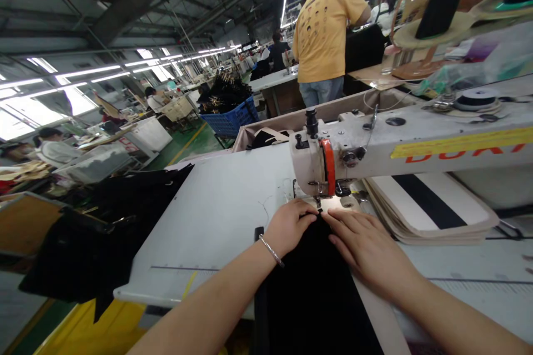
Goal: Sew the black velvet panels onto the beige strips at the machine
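Under the head of a white sewing machine point(375, 147) lies the narrow front end of a piece of black fabric point(314, 294), which widens toward me and has a pale panel along its right side. My left hand point(289, 228), with a silver bangle at the wrist, pinches the fabric's left edge close to the presser foot point(318, 201). Flat on the right part of the fabric rests my right hand point(368, 244), its fingers stretched toward the needle area. Both hands' fingertips are near each other, just before the foot. The needle tip is too small to make out.
Right of the machine head sits a stack of pale panels with a black stripe point(433, 205). Black fabric point(104, 227) hangs left of the white table point(225, 205). Behind are a blue crate point(231, 119), a thread cone point(445, 0) and a person in a yellow shirt point(322, 33).
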`<state>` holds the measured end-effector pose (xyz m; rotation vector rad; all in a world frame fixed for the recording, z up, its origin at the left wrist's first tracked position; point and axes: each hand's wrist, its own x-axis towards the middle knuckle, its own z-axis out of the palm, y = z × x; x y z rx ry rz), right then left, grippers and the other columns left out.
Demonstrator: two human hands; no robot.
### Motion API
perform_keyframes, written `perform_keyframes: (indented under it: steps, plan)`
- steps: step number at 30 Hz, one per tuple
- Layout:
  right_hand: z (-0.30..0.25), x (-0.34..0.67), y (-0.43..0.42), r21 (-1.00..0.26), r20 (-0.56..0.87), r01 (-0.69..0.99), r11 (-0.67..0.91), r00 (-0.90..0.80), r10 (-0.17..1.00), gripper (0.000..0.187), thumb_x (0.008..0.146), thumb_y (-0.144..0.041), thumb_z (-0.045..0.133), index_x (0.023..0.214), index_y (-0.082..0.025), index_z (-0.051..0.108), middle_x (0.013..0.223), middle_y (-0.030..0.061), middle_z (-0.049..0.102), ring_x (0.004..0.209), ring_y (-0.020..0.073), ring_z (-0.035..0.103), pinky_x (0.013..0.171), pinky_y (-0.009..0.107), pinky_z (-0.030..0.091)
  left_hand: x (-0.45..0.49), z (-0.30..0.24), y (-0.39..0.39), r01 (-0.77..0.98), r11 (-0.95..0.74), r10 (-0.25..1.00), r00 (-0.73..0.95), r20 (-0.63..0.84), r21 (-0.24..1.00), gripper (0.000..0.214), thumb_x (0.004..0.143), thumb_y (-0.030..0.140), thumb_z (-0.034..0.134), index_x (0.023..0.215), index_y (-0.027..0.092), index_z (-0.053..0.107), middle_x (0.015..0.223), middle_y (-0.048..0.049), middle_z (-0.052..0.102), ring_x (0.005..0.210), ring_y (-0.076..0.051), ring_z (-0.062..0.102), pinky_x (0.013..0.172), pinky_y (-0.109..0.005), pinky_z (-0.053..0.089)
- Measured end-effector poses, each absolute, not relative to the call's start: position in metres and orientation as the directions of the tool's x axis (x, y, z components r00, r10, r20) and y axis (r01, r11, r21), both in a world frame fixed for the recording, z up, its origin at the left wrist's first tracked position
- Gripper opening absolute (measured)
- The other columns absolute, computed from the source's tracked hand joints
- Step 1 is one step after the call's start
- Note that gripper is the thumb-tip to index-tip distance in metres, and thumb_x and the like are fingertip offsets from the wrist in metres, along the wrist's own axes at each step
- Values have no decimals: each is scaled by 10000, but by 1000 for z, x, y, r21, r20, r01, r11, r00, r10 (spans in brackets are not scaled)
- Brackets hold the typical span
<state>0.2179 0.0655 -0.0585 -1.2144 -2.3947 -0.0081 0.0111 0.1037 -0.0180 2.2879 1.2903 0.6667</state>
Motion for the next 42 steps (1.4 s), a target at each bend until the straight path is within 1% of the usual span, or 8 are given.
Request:
perform_keyframes:
  steps: [6, 15, 18, 22, 25, 29, 38, 42]
  plan:
    - [-56, 218, 65, -196, 382, 782, 592, -495, 780, 448, 951, -337, 435, 1385, -223, 428, 1306, 69, 533, 1183, 232, 470, 978, 422, 358, 17, -23, 114, 764, -415, 910, 353, 218, 494, 95, 831, 195, 646, 877, 229, 722, 922, -13, 692, 859, -173, 636, 831, -302, 508]
    - [-55, 216, 66, -157, 381, 795, 586, -499, 779, 488, 942, -398, 441, 1399, -229, 417, 1245, 82, 563, 1110, 254, 507, 921, 444, 391, 14, -30, 126, 720, -472, 882, 398, 254, 508, 127, 867, 187, 610, 916, 220, 723, 950, -23, 701, 898, -166, 638, 875, -307, 511]
    - [-55, 217, 66, -159, 373, 793, 589, -504, 779, 485, 940, -408, 444, 1389, -225, 428, 1239, 79, 562, 1108, 253, 506, 916, 442, 397, 13, -26, 121, 732, -495, 869, 427, 251, 467, 136, 872, 192, 611, 945, 220, 722, 989, -31, 690, 955, -186, 623, 903, -335, 509]
    - [-54, 219, 64, -187, 371, 774, 605, -515, 773, 442, 935, -402, 461, 1350, -248, 468, 1267, 65, 543, 1147, 238, 486, 972, 429, 373, 9, -24, 99, 720, -601, 799, 539, 267, 346, 228, 918, 183, 535, 1103, 197, 669, 1182, -55, 628, 1134, -217, 552, 1032, -400, 447]
    - [-55, 218, 64, -190, 368, 770, 609, -519, 771, 439, 933, -405, 466, 1343, -249, 472, 1291, 68, 524, 1171, 239, 471, 1008, 439, 350, 5, -26, 87, 681, -650, 760, 597, 259, 338, 297, 947, 160, 469, 1219, 173, 588, 1305, -68, 564, 1241, -200, 496, 1108, -401, 394]
    - [-55, 217, 64, -180, 370, 783, 595, -507, 779, 442, 934, -389, 462, 1353, -249, 462, 1301, 73, 522, 1179, 251, 468, 1003, 451, 355, 2, -28, 92, 669, -656, 753, 609, 248, 350, 314, 949, 149, 456, 1239, 188, 568, 1327, -60, 554, 1283, -189, 470, 1135, -410, 373]
    - [-56, 217, 67, -168, 383, 789, 591, -500, 777, 454, 928, -410, 475, 1346, -233, 475, 1288, 85, 540, 1168, 254, 491, 974, 448, 395, 0, -36, 102, 653, -698, 716, 644, 269, 295, 316, 952, 123, 440, 1234, 186, 570, 1315, -55, 565, 1284, -163, 469, 1157, -403, 338]
    - [-55, 219, 61, -173, 380, 795, 581, -491, 784, 427, 927, -389, 482, 1318, -218, 507, 1272, 89, 554, 1151, 251, 513, 968, 456, 421, -2, -25, 93, 673, -686, 726, 654, 212, 274, 333, 958, 140, 434, 1270, 171, 548, 1354, -69, 533, 1348, -189, 397, 1167, -424, 309]
